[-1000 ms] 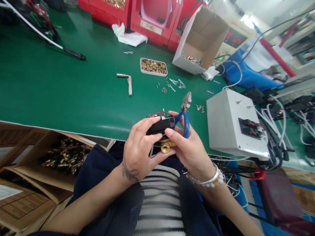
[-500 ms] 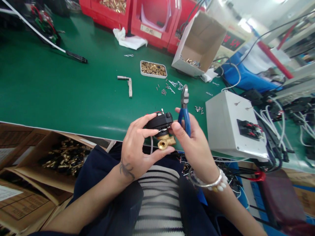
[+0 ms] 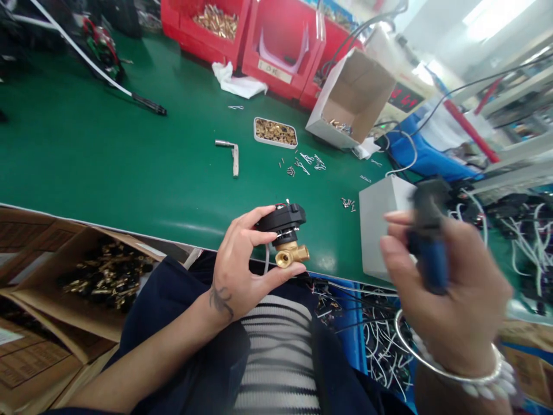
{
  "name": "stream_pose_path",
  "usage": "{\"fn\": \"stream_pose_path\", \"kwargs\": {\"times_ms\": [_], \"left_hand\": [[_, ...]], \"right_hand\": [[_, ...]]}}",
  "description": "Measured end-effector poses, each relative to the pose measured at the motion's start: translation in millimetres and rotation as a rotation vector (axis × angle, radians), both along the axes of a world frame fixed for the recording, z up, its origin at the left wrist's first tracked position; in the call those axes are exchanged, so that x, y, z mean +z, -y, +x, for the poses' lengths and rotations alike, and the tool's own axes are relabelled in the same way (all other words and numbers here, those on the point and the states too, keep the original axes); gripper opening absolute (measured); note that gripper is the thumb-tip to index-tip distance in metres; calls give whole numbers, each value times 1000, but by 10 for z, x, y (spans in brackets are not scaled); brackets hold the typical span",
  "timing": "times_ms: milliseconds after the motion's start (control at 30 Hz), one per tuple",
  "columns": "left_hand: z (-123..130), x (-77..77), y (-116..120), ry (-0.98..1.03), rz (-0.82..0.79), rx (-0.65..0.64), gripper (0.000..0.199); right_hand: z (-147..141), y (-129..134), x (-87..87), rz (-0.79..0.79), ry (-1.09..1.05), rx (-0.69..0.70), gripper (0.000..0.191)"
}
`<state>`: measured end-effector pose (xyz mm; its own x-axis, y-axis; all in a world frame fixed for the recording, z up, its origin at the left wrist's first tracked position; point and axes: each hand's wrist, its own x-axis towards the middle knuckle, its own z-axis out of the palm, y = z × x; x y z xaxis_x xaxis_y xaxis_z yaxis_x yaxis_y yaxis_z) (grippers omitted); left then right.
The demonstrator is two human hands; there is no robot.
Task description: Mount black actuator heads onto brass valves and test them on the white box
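Valve assembly (image 3: 286, 239), a black housing on a brass fitting, sits in my left hand (image 3: 239, 271) just above the near edge of the green tabletop (image 3: 108, 155); my fingers (image 3: 259, 218) pinch the black top while the thumb props the brass from below. Off to the right, well apart, my right hand (image 3: 449, 294) shows blurred, fingers curled tight around blue-handled pliers (image 3: 427, 242), in front of a white box (image 3: 380, 213). A tray of brass parts (image 3: 275, 131) lies farther back.
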<state>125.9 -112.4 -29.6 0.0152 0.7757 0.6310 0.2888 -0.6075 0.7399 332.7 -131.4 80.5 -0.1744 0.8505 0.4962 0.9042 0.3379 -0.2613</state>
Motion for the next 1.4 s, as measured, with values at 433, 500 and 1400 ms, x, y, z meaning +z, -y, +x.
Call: {"fn": "stream_pose_path", "kwargs": {"times_ms": [433, 500, 1400], "left_hand": [[6, -12, -8, 15, 12, -8, 45], [3, -12, -9, 3, 20, -5, 46], [-6, 14, -21, -12, 5, 9, 45]], "right_hand": [[-10, 21, -37, 116, -58, -68, 36], [-17, 2, -64, -90, 154, 103, 35], [-48, 14, -92, 129, 32, -44, 31]]}}
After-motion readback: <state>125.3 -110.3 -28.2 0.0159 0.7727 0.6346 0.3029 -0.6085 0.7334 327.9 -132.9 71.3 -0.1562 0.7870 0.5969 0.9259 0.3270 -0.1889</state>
